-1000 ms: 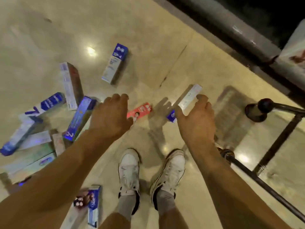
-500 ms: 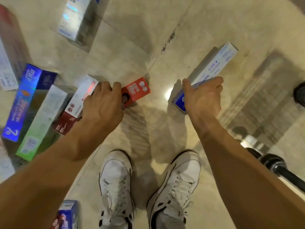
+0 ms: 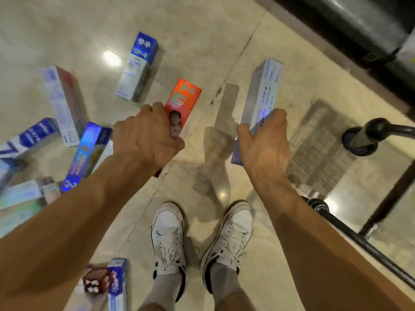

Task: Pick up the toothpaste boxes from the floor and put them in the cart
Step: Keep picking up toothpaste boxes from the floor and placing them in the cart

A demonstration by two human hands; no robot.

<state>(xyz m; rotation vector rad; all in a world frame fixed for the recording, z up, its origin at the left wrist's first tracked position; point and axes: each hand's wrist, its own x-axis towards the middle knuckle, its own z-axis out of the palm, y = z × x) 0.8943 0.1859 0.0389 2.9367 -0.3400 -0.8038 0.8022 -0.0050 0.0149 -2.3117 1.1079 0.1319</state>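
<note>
My left hand grips a red-orange toothpaste box, lifted off the floor. In my right hand is a long silver-white toothpaste box with a blue end, also held above the floor. Several more boxes lie on the tiles to the left: a blue-and-white one, a white-and-red one, a shiny blue one. The cart's black frame and a wheel show at the right.
My white shoes stand on the glossy beige tile floor. Two more boxes lie by my left foot. A dark shelf base runs across the top right.
Both hands have lifted their boxes off the floor and turned them lengthwise. The view has risen, so the boxes on the floor look farther away and the cart frame is back in sight.
</note>
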